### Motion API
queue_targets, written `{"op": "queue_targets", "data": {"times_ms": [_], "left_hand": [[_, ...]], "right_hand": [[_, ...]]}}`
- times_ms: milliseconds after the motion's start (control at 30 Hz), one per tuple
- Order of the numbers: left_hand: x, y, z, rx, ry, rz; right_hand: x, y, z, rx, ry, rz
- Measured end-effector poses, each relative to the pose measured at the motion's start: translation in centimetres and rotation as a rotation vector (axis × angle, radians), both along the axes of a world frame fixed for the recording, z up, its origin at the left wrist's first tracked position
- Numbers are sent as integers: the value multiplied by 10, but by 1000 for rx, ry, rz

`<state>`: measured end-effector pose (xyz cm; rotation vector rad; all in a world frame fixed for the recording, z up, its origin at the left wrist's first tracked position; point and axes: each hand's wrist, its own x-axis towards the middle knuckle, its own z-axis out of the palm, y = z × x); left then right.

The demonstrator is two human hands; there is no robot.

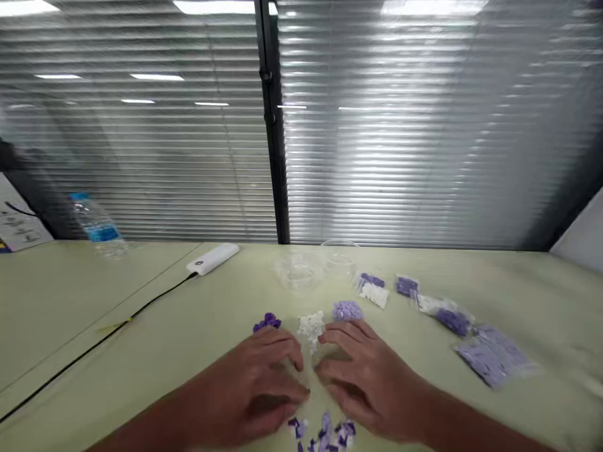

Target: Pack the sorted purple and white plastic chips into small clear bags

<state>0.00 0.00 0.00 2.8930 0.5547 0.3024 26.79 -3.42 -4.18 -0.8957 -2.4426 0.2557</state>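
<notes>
My left hand (257, 386) and my right hand (365, 376) rest side by side on the pale green table (164, 339), fingers curled inward toward each other. Whether they hold anything is hidden. Just beyond the fingertips lie three small heaps of tiny pieces: dark purple (267, 322), white (311, 326) and light lilac (347, 310). A mixed scatter of purple and white pieces (325, 434) lies between my wrists at the near edge of the view.
Two clear plastic cups (301, 274) stand behind the heaps. Several small plastic bags of purple and white pieces (490, 355) lie to the right. A white power bank (213, 258) with a black cable and a water bottle (98, 226) sit at the left.
</notes>
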Motion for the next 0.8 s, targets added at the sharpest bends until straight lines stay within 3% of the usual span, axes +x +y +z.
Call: {"op": "queue_targets", "data": {"times_ms": [333, 567, 633, 800], "left_hand": [[0, 3, 2, -81, -3, 87], [5, 1, 1, -112, 85, 114], [4, 3, -1, -134, 78, 127], [4, 3, -2, -130, 54, 125]], "right_hand": [[0, 0, 0, 2, 35, -22], [8, 14, -17, 157, 152, -387], [8, 14, -16, 167, 181, -341], [4, 6, -10, 128, 220, -27]]}}
